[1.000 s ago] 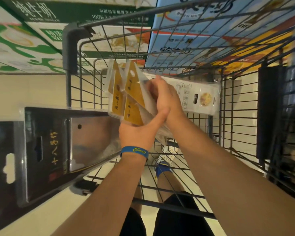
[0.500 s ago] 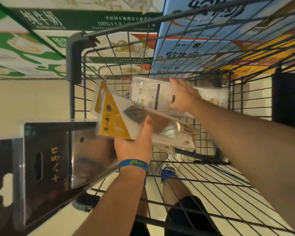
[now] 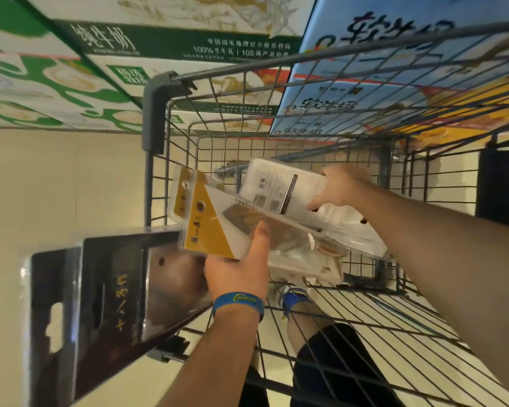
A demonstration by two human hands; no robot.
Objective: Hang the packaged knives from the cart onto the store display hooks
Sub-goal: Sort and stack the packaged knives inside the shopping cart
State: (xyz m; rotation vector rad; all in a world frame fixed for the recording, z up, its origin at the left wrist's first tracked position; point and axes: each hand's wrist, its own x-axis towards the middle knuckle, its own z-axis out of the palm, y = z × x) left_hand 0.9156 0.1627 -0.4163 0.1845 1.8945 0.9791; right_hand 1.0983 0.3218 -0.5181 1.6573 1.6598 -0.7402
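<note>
Across the middle of the head view, a stack of yellow-carded knife packs (image 3: 210, 230) is gripped by the left hand (image 3: 235, 273), with the thumb laid over the glossy clear blister and the fingers hidden beneath. Each pack is a flat, stiff shell of transparent plastic with a yellow wedge of card and a punched hang hole at its upper-left end. Just right of it, a white-backed knife pack (image 3: 279, 189), printed with small text and codes, is held at its right end by the curled fingers of the right hand (image 3: 340, 186); its lower edge overlaps the stack. Both are held within the wire cart (image 3: 155, 118), a grid of thin grey metal rods with a grey plastic corner cap. A blue wristband (image 3: 238, 304) is worn on the left wrist. At lower left a black cleaver package (image 3: 100, 292) is seen, shiny and rectangular, with a slotted hang tab; its right end passes under the left hand, and what carries it cannot be told. A pale, smooth floor (image 3: 56, 186) is seen at left. Green-and-white cartons (image 3: 71, 54) fill the upper left, blue cartons (image 3: 365, 71) the upper right.
</note>
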